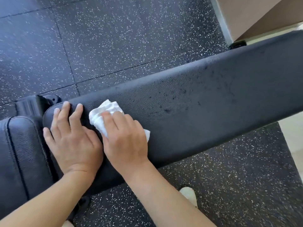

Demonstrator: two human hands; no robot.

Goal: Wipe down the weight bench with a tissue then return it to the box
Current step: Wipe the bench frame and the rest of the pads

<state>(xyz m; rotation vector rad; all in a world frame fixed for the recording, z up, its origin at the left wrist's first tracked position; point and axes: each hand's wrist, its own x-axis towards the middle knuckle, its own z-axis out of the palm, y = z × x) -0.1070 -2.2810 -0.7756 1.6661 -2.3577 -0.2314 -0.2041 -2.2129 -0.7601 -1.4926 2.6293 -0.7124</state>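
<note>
Tissue is where your work sits right now: a crumpled white wad pressed flat onto the black pad of the bench, near the pad's left end, just beside the gap before the separate seat pad. Your right hand lies palm-down on top of it, fingers straight and close together, pushing it against the vinyl rather than pinching it; a corner of the tissue peeks out past the hand on the right.

By the look of things you are mid-wipe, and not far along. Dark specks and scuffs show across the middle and right stretch of the pad, so most of the length appears to be left to cover. The tissue box is nowhere in view, so the return step is clearly not yet done, and you will have to look for the box once the wiping is finished.

Your left hand rests flat on the rounded left end of the same pad, fingers spread and straight, holding nothing; it looks like a brace for your weight. Both forearms come in from the lower edge, the two hands touching or nearly touching side by side. Speckled rubber floor lies beneath the bench on both sides.
</note>
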